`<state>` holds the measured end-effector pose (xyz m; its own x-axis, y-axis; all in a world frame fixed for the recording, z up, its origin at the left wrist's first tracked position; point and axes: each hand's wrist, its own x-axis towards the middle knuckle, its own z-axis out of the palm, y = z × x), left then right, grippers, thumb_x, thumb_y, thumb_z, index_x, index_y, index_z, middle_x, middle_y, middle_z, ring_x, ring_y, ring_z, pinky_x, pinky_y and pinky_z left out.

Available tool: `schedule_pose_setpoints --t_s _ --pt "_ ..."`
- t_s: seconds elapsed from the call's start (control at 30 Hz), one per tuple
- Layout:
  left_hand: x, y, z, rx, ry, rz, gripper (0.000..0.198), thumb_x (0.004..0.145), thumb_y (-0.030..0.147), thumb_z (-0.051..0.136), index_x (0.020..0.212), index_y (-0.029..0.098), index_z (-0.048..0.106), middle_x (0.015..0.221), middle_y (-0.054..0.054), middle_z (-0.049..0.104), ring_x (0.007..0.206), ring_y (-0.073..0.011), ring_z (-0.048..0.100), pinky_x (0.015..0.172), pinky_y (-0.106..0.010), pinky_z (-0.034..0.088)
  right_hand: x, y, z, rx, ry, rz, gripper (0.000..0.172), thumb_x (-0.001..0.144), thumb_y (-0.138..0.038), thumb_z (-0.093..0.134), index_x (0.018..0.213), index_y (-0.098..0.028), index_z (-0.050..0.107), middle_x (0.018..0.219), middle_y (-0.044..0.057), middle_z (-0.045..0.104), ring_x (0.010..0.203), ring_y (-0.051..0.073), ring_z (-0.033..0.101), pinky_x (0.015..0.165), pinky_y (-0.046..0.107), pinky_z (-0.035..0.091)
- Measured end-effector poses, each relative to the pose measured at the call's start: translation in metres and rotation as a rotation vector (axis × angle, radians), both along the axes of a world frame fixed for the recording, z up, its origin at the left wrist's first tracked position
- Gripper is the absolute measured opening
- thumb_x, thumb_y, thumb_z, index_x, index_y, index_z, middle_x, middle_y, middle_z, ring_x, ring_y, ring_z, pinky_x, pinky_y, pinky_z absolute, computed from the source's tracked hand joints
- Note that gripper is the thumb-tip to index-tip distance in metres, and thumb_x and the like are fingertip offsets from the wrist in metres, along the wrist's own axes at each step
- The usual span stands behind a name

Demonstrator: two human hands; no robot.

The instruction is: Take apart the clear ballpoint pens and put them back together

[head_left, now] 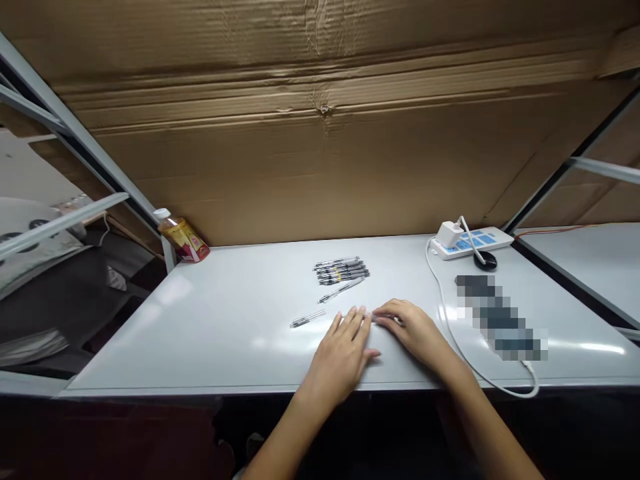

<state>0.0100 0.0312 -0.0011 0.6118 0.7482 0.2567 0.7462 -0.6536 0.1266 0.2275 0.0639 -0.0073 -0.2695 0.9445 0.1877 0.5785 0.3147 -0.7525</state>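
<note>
My left hand [343, 353] lies on the table with fingers stretched out and thumb apart, its fingertips at a thin pale piece mostly hidden by them. Close by on the right, my right hand [413, 330] is closed in a pinch around a slim pen [387, 316], of which only a little shows. A clear pen barrel [307, 319] lies to the left of my hands. Beyond them a single clear pen [341, 290] rests at a slant, just in front of a row of several black-and-clear pens [343, 271].
A white power strip [473, 243] with a charger [449, 233] sits at the back right. Its white cable [445, 313] curves past my right arm to a blurred-out phone-like object [500, 320]. A drink bottle [183, 237] leans against the left frame. Cardboard [320, 173] walls the back.
</note>
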Motion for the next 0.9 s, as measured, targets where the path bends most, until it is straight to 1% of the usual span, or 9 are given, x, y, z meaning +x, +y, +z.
schedule_pose_setpoints --t_s 0.07,0.2,0.27,0.37,0.5,0.67,0.8,0.83,0.9 --pt "0.002 -0.001 -0.004 -0.009 -0.017 0.027 0.055 0.105 0.042 0.043 0.154 0.016 0.039 0.157 -0.015 0.046 0.146 -0.0283 0.043 0.118 -0.049 0.043 0.007 -0.001 -0.003 0.016 -0.017 -0.021 0.023 0.1 -0.036 0.054 0.098 -0.028 0.075 0.105 0.005 0.076 0.101 0.027 0.069 0.093 0.043 0.053" --pt "-0.003 -0.005 -0.008 -0.027 -0.082 0.102 0.054 0.106 0.04 0.041 0.155 0.018 0.037 0.158 -0.013 0.045 0.147 -0.0293 0.041 0.117 -0.051 0.044 0.033 -0.007 -0.009 0.062 -0.105 -0.129 0.024 0.099 -0.034 0.051 0.093 -0.029 0.073 0.1 0.005 0.076 0.099 0.029 0.069 0.091 0.047 0.053" --pt "-0.005 -0.006 -0.008 -0.039 -0.091 0.124 0.052 0.106 0.04 0.041 0.153 0.018 0.04 0.158 -0.013 0.045 0.146 -0.0299 0.042 0.117 -0.052 0.044 0.043 -0.011 -0.007 0.082 -0.145 -0.148 0.025 0.099 -0.031 0.048 0.094 -0.029 0.072 0.101 0.005 0.075 0.097 0.029 0.068 0.09 0.048 0.053" --pt "-0.004 -0.006 -0.006 -0.05 -0.079 0.132 0.049 0.106 0.04 0.042 0.15 0.018 0.044 0.157 -0.013 0.046 0.146 -0.0301 0.043 0.118 -0.052 0.044 0.048 -0.013 0.002 0.132 -0.171 -0.172 0.027 0.099 -0.025 0.044 0.099 -0.028 0.072 0.106 0.007 0.073 0.099 0.029 0.067 0.09 0.048 0.053" --pt "-0.002 -0.006 -0.005 -0.052 -0.074 0.127 0.048 0.106 0.038 0.042 0.15 0.016 0.044 0.156 -0.013 0.048 0.146 -0.0297 0.043 0.118 -0.052 0.044 0.042 -0.014 0.009 0.129 -0.157 -0.15 0.028 0.1 -0.025 0.044 0.103 -0.027 0.072 0.108 0.008 0.071 0.101 0.028 0.067 0.091 0.046 0.053" --pt "-0.002 -0.008 -0.003 -0.016 -0.081 0.127 0.046 0.106 0.033 0.041 0.15 0.019 0.045 0.153 -0.012 0.052 0.144 -0.0283 0.047 0.117 -0.053 0.045 0.024 -0.016 0.001 0.088 -0.189 -0.095 0.027 0.102 -0.032 0.047 0.11 -0.03 0.073 0.104 0.008 0.069 0.098 0.028 0.065 0.091 0.047 0.053" --pt "-0.001 -0.009 -0.002 0.012 -0.056 0.113 0.043 0.106 0.028 0.04 0.146 0.016 0.049 0.151 -0.012 0.055 0.141 -0.0281 0.051 0.116 -0.052 0.045 0.003 -0.014 -0.002 0.143 -0.2 -0.087 0.029 0.099 -0.04 0.056 0.123 -0.029 0.068 0.114 0.009 0.068 0.106 0.03 0.063 0.094 0.049 0.052" --pt "-0.001 -0.008 -0.002 0.025 -0.057 0.112 0.043 0.106 0.027 0.04 0.145 0.016 0.051 0.15 -0.012 0.056 0.14 -0.0282 0.051 0.116 -0.052 0.046 -0.003 -0.012 -0.002 0.146 -0.199 -0.071 0.028 0.099 -0.04 0.057 0.122 -0.029 0.068 0.116 0.009 0.067 0.107 0.03 0.062 0.095 0.049 0.052" --pt "-0.001 -0.008 -0.002 0.055 -0.067 0.113 0.041 0.105 0.026 0.041 0.144 0.017 0.052 0.148 -0.012 0.057 0.139 -0.0276 0.053 0.116 -0.05 0.046 -0.011 -0.008 -0.002 0.133 -0.199 -0.042 0.022 0.1 -0.039 0.055 0.111 -0.028 0.07 0.114 0.008 0.067 0.106 0.029 0.062 0.093 0.047 0.052"
